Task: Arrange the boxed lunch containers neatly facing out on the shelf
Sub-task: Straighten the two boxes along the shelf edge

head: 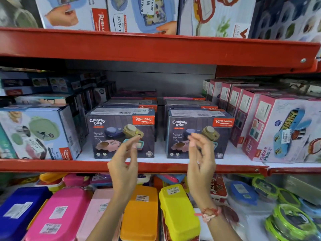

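In the head view, two rows of dark "Crunchy bite" boxes are seen on the middle shelf, a red metal shelf with a white lining. The left front box and the right front box are set side by side with a gap between them, both facing out; at least three more boxes are lined up behind each, though the far ones are too dim to be counted. A light blue box is placed to the left, and a row of about six pink-and-white boxes to the right. Two hands are raised in front of the shelf edge: the left hand and the right hand, fingers loosely curled and parted, nothing held. A red thread is worn on the right wrist. Below, loose lunch boxes are laid: blue, pink, pale pink, orange and yellow. Larger boxes are stacked above.
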`<state>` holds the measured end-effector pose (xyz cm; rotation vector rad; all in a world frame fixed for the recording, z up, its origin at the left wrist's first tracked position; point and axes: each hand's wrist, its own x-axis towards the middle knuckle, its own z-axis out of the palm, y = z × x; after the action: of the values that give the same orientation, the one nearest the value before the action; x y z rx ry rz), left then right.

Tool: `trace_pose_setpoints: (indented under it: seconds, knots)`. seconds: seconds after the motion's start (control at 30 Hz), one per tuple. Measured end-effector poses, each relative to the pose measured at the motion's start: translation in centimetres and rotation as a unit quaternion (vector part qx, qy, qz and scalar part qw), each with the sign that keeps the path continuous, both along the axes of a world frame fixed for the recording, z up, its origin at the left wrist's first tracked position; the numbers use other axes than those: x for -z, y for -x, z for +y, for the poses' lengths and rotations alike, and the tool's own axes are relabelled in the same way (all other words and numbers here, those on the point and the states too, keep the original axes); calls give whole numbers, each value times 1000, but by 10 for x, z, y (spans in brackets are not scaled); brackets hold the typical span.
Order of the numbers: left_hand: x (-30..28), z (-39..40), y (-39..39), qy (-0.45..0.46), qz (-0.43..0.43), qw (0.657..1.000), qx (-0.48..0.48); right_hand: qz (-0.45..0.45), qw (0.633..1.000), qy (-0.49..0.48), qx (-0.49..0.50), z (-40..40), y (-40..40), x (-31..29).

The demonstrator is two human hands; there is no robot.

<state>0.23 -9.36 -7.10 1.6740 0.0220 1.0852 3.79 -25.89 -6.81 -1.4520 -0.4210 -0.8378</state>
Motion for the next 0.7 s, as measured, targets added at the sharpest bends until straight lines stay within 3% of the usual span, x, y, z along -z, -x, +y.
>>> trace_pose_setpoints:
  seconds: [0.13,0.23,0.4,0.5,0.7]
  knots:
    - [-11,34,9,72,-47,994,-73,104,980,30,-165,37,11,-5]
    - [-12,70,5,117,-33,987,-109,168,958,48,-228,56,7,-7]
    - [-22,99,-1,188,42,981,-16,221,940,71,-250,75,-1,-14]
    - [-27,104,0,174,78,981,41,240,936,66,-251,79,-6,-16]
    - [-24,116,9,165,100,979,59,239,936,51,-252,78,-1,-14]
